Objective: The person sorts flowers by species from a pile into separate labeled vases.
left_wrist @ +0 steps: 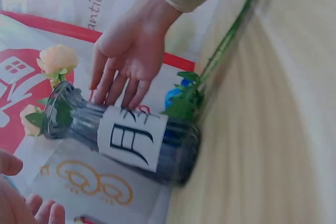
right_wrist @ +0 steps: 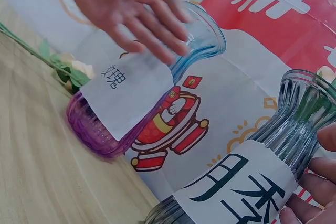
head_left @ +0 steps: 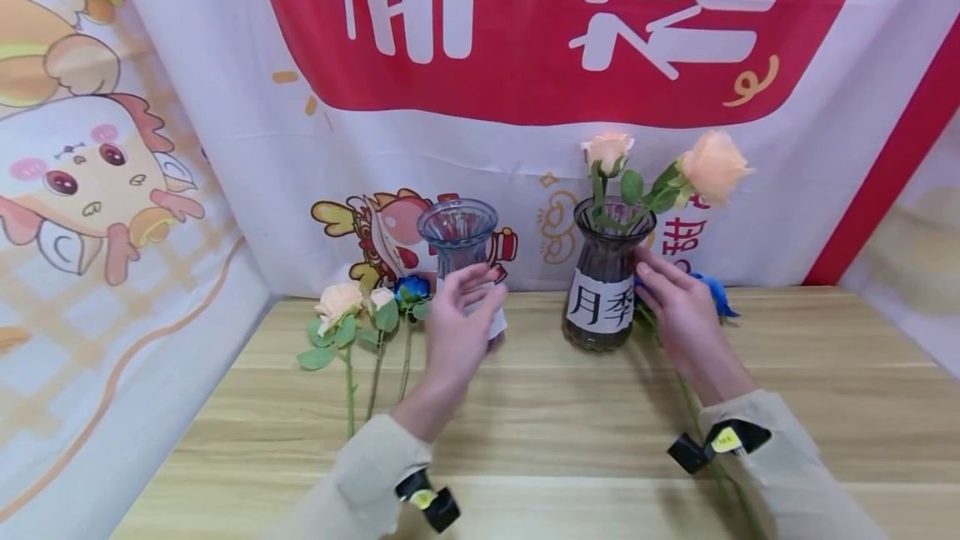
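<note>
A dark glass vase (head_left: 603, 294) with a white label stands on the wooden table (head_left: 570, 432). It holds two peach roses (head_left: 712, 165). My right hand (head_left: 660, 286) touches the vase's right side with straight fingers; the left wrist view shows this hand (left_wrist: 126, 59) on the vase (left_wrist: 79, 124). A blue and purple glass vase (head_left: 457, 236) with a white label stands to the left. My left hand (head_left: 465, 311) hovers in front of it with fingers spread, holding nothing. In the right wrist view this hand (right_wrist: 131, 3) is over the vase (right_wrist: 100, 129).
Cream roses (head_left: 339, 302) and a blue rose (head_left: 411, 288) lie on the table left of the blue vase. Another blue flower (head_left: 718, 294) lies behind my right hand, its stem (head_left: 693, 411) running under that arm. A printed cloth backdrop (head_left: 525, 40) closes the back and sides.
</note>
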